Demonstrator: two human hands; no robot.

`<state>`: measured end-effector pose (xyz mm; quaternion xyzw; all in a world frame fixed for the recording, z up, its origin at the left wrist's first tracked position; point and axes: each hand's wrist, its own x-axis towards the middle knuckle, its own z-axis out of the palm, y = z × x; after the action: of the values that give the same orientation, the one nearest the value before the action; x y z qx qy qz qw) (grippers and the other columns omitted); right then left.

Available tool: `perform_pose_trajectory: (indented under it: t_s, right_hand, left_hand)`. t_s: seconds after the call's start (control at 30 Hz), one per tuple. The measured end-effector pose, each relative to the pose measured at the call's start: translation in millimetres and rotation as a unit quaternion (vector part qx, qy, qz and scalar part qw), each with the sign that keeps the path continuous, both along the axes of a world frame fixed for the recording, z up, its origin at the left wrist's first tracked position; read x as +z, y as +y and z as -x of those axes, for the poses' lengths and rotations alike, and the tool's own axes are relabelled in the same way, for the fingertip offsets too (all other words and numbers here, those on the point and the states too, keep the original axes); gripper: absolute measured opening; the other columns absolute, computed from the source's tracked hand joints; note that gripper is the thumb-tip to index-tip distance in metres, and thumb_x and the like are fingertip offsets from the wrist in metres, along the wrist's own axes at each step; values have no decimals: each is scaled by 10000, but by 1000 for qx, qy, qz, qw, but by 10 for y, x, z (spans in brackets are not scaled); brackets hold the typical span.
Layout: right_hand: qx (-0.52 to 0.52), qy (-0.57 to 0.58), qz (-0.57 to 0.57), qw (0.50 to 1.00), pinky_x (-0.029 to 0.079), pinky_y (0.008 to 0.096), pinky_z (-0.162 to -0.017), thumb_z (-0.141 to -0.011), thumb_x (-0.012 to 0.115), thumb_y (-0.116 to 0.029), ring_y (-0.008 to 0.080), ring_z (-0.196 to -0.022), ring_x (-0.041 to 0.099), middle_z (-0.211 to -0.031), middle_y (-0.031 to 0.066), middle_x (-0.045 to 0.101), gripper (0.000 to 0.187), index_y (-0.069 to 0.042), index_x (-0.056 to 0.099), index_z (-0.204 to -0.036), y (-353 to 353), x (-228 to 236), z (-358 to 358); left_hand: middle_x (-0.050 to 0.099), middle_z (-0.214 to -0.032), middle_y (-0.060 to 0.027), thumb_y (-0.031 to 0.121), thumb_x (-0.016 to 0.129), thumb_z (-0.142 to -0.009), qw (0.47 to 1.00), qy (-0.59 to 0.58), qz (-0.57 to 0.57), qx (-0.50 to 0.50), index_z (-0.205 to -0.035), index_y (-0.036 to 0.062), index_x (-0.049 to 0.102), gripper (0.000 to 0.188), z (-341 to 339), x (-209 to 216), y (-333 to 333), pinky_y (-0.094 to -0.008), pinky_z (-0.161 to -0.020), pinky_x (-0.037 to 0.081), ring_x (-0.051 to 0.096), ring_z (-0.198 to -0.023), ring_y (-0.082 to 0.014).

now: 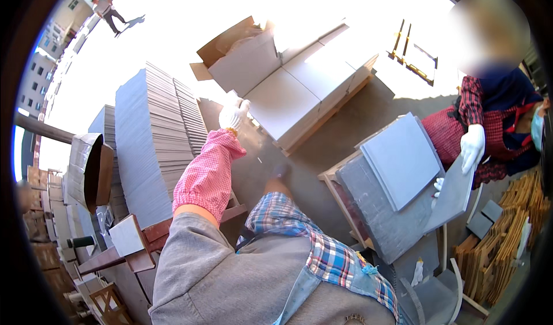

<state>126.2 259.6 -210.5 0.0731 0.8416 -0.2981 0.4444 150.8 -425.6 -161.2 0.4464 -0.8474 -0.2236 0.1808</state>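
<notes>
My left hand (233, 114), in a white glove below a pink checked sleeve, is stretched forward past a tall stack of grey panels (137, 146). Its fingers look slightly apart, and nothing shows in them. The hand is nearest the left side of a pallet load of white cartons (282, 107). Behind it, on the same load, an open cardboard box (245, 63) holds what looks like crumpled wrapping. Whether the glove touches a carton is hard to tell. My right hand is out of view.
At right, a co-worker in white gloves (472, 143) tilts a grey panel (455, 195) beside a panel-topped workbench (368, 189). Brown cardboard sheets (501, 238) stand at lower right. A yellow pallet jack (412, 66) is farther back. Another person (105, 11) walks at far left.
</notes>
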Motion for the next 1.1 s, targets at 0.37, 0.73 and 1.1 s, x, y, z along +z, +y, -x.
perform_pose_trajectory:
  t_s: [0.37, 0.73, 1.1]
  right_hand:
    - [33, 20, -57, 998, 561, 456, -949, -993, 616, -385, 300, -1074, 719, -1162, 120, 755, 410, -138, 715, -1305, -2153, 324, 1061]
    - [96, 62, -69, 991, 556, 448, -964, -977, 644, -371, 306, -1085, 711, -1190, 136, 740, 424, -133, 701, -1323, -3698, 734, 1729]
    - [172, 60, -108, 977, 551, 439, -979, -960, 672, -357, 312, -1096, 703, -1217, 152, 725, 445, -129, 688, -1341, -4573, 544, 2042]
  left_hand:
    - [755, -1017, -168, 368, 659, -981, 985, -63, 159, -4, -1045, 88, 755, 303, 817, 865, -2633, -488, -836, 567, 714, -982, -346]
    - [542, -1405, -106, 319, 701, -925, 946, -220, 174, -165, -1493, 188, 501, 617, 2113, 132, -3417, -470, -1083, 406, 487, -1345, -291]
    - [688, -1144, -33, 408, 713, -916, 913, -270, 210, -224, -1055, 147, 826, 317, 2087, 196, -3498, -399, -893, 416, 518, -1185, -256]
